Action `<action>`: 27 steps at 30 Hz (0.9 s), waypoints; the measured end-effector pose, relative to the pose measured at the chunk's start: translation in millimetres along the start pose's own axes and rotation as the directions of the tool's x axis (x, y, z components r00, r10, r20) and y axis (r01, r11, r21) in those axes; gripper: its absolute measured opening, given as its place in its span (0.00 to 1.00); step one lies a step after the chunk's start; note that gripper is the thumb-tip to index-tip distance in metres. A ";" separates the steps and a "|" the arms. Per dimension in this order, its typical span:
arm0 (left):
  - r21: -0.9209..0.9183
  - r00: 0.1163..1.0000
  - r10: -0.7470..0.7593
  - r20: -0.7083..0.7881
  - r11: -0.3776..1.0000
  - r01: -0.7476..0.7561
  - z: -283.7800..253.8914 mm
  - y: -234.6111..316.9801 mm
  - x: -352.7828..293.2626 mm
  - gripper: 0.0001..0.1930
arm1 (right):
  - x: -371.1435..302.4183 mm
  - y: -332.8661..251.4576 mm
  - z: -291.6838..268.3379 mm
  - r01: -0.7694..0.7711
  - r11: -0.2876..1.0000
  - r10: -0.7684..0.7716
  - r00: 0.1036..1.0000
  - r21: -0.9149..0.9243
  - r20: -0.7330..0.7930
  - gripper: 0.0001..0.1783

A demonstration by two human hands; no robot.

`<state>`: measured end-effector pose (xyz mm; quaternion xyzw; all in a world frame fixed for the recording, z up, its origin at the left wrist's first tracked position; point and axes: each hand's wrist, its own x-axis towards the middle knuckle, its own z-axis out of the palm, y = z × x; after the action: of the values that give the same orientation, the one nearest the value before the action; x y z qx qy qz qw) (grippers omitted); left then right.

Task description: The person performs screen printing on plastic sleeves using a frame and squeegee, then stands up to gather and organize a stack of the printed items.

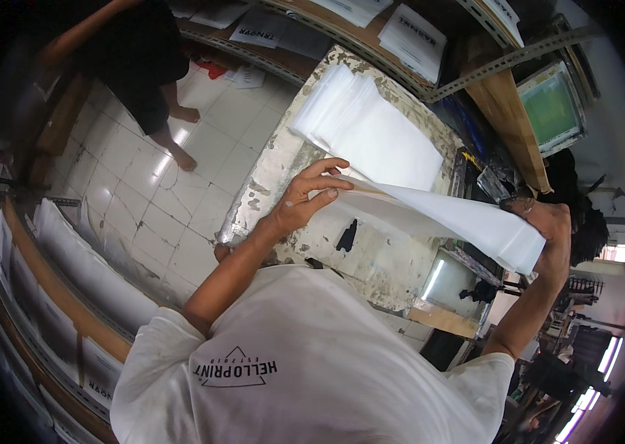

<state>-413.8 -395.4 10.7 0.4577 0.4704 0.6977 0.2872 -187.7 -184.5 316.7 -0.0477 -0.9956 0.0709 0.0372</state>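
Observation:
A thin white sheet (468, 218), paper or plastic I cannot tell, stretches bent and partly twisted above the worktable (264, 177). My left hand (301, 200) pinches its left end between thumb and fingers, with the index finger held apart. My right hand (549, 218) grips the other end, which curls down beside the wrist; some of its fingers are hidden. Beyond the sheet, a fanned stack of similar white sheets (394, 140) lies on the table. A small black patch (347, 234) shows on the worn tabletop below my hands.
A person (142, 66) stands barefoot on the tiled floor at upper left. Metal-edged shelves (283, 52) with printed sheets run along the far side. At left is a rack of large white sheets (83, 259). A green framed screen (551, 106) leans at far right.

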 end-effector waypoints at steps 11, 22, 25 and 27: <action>0.004 0.993 0.031 0.115 1.000 -0.031 -0.7 -6.8 2.6 0.06 | 0.6 -8.6 -8.5 -0.001 0.995 0.001 1.000 0.096 0.000 0.19; -0.039 0.989 0.020 0.147 0.999 -0.014 2.2 -12.3 5.7 0.17 | -0.8 -20.8 -18.3 0.070 0.995 -0.077 0.991 -0.069 -0.105 0.20; -0.034 0.979 0.034 0.202 0.999 -0.028 -3.5 -16.1 8.8 0.22 | -6.0 -13.8 -15.5 0.084 0.991 -0.099 0.984 -0.104 -0.150 0.19; -0.076 0.977 0.001 0.212 0.997 0.015 -6.3 -17.0 8.7 0.24 | -9.9 -8.4 -15.9 0.093 0.989 -0.110 0.982 -0.115 -0.156 0.18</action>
<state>-423.6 -384.0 -2.6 0.5165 0.4113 0.6615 0.3557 -177.3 -191.6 332.9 -0.0045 -0.9929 0.0114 0.1187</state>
